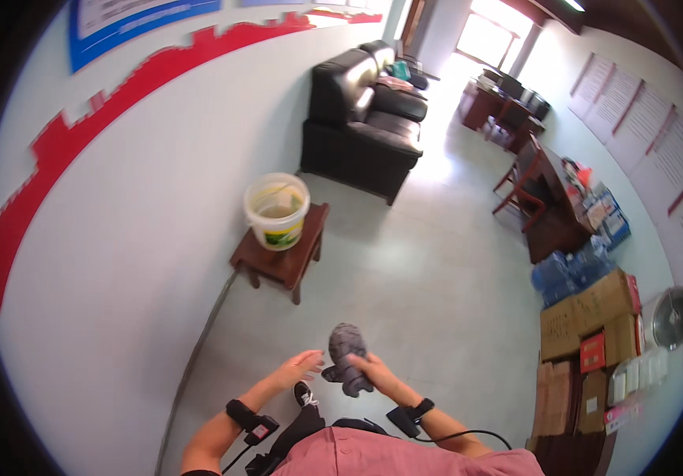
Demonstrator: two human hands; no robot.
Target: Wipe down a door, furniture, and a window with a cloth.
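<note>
In my right hand (372,371) is a bunched dark grey cloth (346,348), with the thumb lying across its front. Its upper part is rounded and a loose end hangs below the grip. My left hand (302,369) is held just to the left of the cloth, fingers spread and slightly blurred, with nothing in it. A small gap seems to separate it from the cloth. Ahead and to the left, a white plastic bucket (276,232) with a green and yellow label stands on a low brown wooden stool (285,268). Some liquid shows inside the bucket.
A black leather sofa (347,149) stands along the left wall beyond the stool. On the right are stacked cardboard boxes (597,303), blue water bottles (555,273), a wooden desk (561,184) and a chair (522,190). Grey floor (436,285) runs between both sides.
</note>
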